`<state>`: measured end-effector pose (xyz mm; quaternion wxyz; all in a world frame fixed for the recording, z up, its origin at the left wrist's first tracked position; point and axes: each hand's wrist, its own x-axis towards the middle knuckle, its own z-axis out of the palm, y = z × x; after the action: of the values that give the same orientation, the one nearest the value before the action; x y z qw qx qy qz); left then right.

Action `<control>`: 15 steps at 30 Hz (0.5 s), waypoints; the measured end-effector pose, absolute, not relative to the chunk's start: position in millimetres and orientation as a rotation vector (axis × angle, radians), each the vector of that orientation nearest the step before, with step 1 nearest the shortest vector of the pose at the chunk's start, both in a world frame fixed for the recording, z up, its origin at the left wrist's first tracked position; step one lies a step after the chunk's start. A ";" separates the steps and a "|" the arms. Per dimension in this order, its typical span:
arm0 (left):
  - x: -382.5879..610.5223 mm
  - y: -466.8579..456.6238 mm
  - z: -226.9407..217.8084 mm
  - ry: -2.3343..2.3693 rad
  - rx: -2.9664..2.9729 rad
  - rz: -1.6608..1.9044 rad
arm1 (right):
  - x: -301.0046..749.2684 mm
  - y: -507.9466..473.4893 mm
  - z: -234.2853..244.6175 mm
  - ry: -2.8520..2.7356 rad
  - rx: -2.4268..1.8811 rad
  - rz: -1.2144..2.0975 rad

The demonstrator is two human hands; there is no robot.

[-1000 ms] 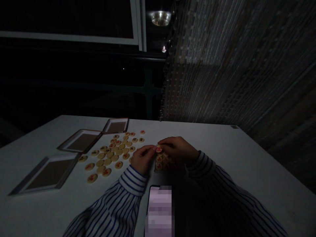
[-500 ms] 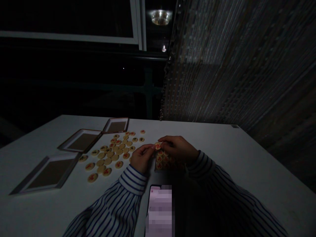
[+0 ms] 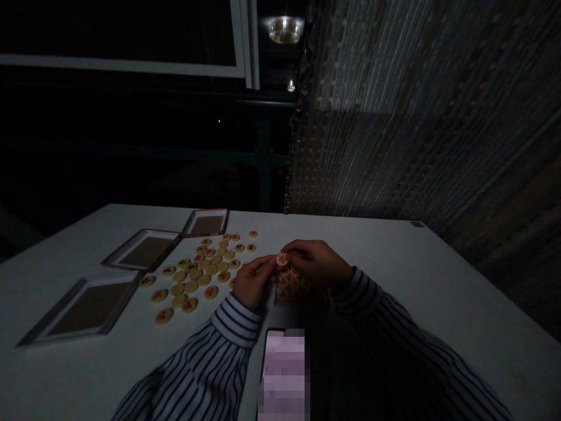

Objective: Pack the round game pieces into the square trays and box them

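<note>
A round Chinese chess piece with a red character [image 3: 281,259] is pinched between the fingers of my left hand [image 3: 253,282] and my right hand [image 3: 319,263]. Both hands are closed at its edges, just above a shallow box [image 3: 284,303]. Inside that box, red-marked pieces [image 3: 283,286] lie in rows, partly covered by my right hand and its shadow. To the left of my left hand, many loose pieces [image 3: 204,279] are scattered, some showing red or black characters and others blank sides up.
Three shallow trays or lids stand at the left: a near one [image 3: 90,304], a middle one [image 3: 146,250] and a far one [image 3: 205,223]. A lit phone [image 3: 283,374] lies in front of me on the white table [image 3: 394,251]. A string curtain [image 3: 372,117] hangs at the right.
The held chess piece has shifted very slightly right, its face turned a little between my fingers. Scattered pieces and trays stay where they were.
</note>
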<state>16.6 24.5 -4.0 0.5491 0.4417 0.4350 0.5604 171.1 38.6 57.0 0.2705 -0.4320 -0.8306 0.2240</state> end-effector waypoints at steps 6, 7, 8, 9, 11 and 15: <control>17.6 23.2 -2.0 1.037 1.034 1.323 | 169.4 39.4 54.6 -2.258 -1.184 0.545; 17.6 23.0 -1.6 1.044 1.032 1.313 | 169.0 39.3 54.4 -2.265 -1.187 0.520; 17.5 22.8 -1.1 1.052 1.031 1.306 | 168.5 39.1 54.4 -2.272 -1.189 0.494; 17.4 22.6 -0.4 1.058 1.034 1.294 | 168.1 38.7 54.6 -2.276 -1.193 0.472; 17.3 21.9 1.2 1.061 1.040 1.277 | 167.3 37.7 56.0 -2.282 -1.200 0.444; 17.9 20.4 4.1 1.043 1.038 1.264 | 166.7 35.7 59.5 -2.282 -1.209 0.432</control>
<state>17.9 20.4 4.1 0.5653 0.4414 0.4436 0.5374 166.7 35.7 59.5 0.2586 -0.4461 -0.8418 0.1594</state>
